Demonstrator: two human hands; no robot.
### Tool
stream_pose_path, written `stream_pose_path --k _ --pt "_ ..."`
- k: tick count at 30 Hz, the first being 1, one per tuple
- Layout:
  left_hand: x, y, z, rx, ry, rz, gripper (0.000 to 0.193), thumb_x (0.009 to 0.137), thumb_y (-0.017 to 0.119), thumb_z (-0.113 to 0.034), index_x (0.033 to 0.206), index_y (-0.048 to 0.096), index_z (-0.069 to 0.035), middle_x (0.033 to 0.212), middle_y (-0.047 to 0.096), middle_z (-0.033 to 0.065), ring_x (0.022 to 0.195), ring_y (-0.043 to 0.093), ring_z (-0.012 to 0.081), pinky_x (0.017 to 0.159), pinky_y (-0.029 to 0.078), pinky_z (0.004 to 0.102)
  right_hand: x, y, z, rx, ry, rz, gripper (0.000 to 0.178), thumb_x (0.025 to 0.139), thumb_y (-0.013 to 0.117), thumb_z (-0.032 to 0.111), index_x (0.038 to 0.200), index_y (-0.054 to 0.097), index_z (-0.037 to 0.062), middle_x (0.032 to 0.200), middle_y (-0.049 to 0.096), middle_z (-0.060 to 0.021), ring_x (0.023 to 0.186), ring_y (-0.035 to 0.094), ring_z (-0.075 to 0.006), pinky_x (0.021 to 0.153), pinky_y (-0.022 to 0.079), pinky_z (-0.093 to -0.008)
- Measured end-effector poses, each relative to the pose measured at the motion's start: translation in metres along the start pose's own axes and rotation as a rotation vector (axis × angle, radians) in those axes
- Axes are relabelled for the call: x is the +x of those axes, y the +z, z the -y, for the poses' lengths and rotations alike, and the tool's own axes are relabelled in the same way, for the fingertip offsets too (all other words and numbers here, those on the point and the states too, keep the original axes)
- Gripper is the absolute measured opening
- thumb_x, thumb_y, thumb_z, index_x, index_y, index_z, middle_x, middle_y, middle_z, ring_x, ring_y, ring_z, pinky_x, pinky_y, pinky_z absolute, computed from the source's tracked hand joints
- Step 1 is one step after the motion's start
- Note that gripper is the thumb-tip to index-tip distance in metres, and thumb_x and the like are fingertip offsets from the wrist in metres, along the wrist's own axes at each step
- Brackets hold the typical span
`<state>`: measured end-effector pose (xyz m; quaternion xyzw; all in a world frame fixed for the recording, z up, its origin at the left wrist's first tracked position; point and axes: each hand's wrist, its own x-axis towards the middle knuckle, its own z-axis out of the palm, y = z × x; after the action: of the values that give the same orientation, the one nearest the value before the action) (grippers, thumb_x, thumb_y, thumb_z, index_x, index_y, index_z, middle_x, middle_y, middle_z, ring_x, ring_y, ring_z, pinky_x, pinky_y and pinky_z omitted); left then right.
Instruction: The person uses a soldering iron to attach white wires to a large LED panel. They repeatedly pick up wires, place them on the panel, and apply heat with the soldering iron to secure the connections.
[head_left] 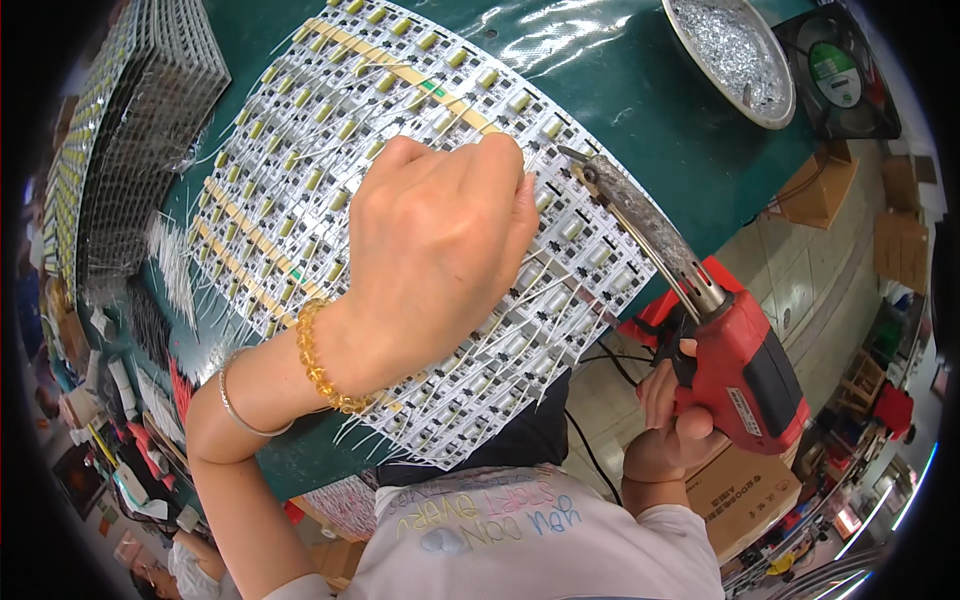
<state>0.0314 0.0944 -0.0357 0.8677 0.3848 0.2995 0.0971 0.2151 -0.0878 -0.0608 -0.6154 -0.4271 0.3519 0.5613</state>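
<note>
A large panel of white circuit boards [330, 120] lies slanted on the green table, with rows of yellowish cylindrical parts and thin white wires. Over its middle is my left hand [435, 240], closed with the fingers curled under; whatever is between the fingertips is hidden. My right hand [675, 430] grips a red and black soldering gun [745, 370] beside the panel's right edge. Its dark tip [572, 154] points left, just above the boards and a little right of my left knuckles. I cannot tell whether the tip touches a board.
A tall stack of similar panels [150, 130] stands at the left. Below it lie bundles of white wires [172, 270] and black wires. At the upper right are a bowl of silvery bits [735, 60] and a black fan [835, 75]. A cardboard box [750, 495] sits lower right.
</note>
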Motion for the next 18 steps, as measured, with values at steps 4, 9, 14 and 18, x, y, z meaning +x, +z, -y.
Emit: stream_pose_path --k 4,9,14,18 --pt "-0.0007 0.0015 0.0001 -0.015 -0.003 0.005 0.017 0.074 0.067 -0.004 0.068 0.051 -0.006 0.053 0.051 0.0035 0.047 0.049 0.0182 0.055 0.038 0.0302 0.002 0.0035 0.0018 0.024 0.015 -0.015 0.074 0.081 0.058 0.055 0.111 0.042 -0.0101 0.044 0.04 0.0023 0.035 0.039 -0.0089 0.037 0.034 -0.0228" --pt "-0.0019 0.0028 0.0007 -0.03 -0.012 0.005 0.016 0.075 0.062 -0.006 0.068 0.047 -0.006 0.055 0.049 0.0053 0.05 0.05 0.022 0.056 0.037 0.0331 0.0027 0.0069 0.0031 0.085 0.023 -0.016 0.074 0.081 0.058 0.055 0.112 0.041 -0.01 0.044 0.04 0.0022 0.035 0.039 -0.009 0.037 0.034 -0.0229" --pt "-0.0022 0.0024 0.0016 -0.034 -0.005 0.004 0.017 0.075 0.062 -0.006 0.068 0.047 -0.006 0.055 0.049 0.0054 0.049 0.049 0.0225 0.055 0.037 0.0333 0.0025 0.0055 0.001 0.113 0.03 -0.005 0.074 0.081 0.058 0.055 0.112 0.041 -0.0099 0.045 0.04 0.0021 0.035 0.039 -0.009 0.037 0.034 -0.0229" --pt "0.0006 0.0002 0.0006 -0.014 -0.003 0.006 0.016 0.073 0.069 -0.004 0.067 0.054 -0.006 0.051 0.052 0.0026 0.045 0.049 0.0155 0.054 0.038 0.0282 0.0026 0.0052 -0.0011 0.125 0.04 -0.007 0.074 0.081 0.059 0.055 0.112 0.041 -0.0098 0.045 0.041 0.0021 0.035 0.039 -0.0091 0.038 0.034 -0.023"
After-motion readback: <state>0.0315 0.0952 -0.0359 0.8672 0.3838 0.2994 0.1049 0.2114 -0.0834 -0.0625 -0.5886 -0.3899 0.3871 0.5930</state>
